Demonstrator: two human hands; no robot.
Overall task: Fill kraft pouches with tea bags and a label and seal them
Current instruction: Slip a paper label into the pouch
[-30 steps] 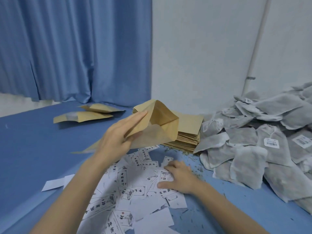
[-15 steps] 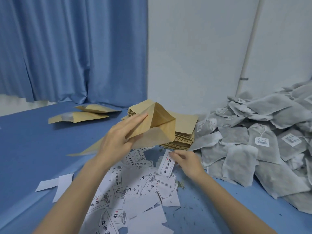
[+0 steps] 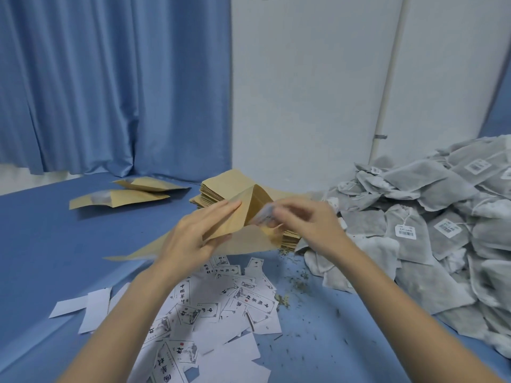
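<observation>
- Nearest the camera, a scatter of printed paper labels (image 3: 221,308) is spread over the blue table surface (image 3: 47,244), several of them turned blank side up.
- Dry tea crumbs (image 3: 298,283) are strewn on the blue surface just right of the labels.
- Above the labels, an open kraft pouch (image 3: 249,222) is held off the table by the left hand (image 3: 193,239); its fingers are laid nearly straight along the upper flap and the thumb is pressed beneath, so the mouth is kept parted.
- At the pouch mouth, a label (image 3: 265,217), blurred in the picture, is pinched by the right hand (image 3: 307,225); how far it has entered the pouch cannot be told.
- Just behind the hands, a stack of flat kraft pouches (image 3: 221,186) is seen on the table.
- To the right, a large heap of grey tea bags (image 3: 431,217) with white tags is piled against the wall.
- Farther left, two pouches (image 3: 124,193) are laid flat on the table, well apart from the stack.
- At the back, a blue curtain (image 3: 110,84) is hung on the left and a white wall (image 3: 304,92) with a thin vertical pipe (image 3: 388,78) is seen on the right.
</observation>
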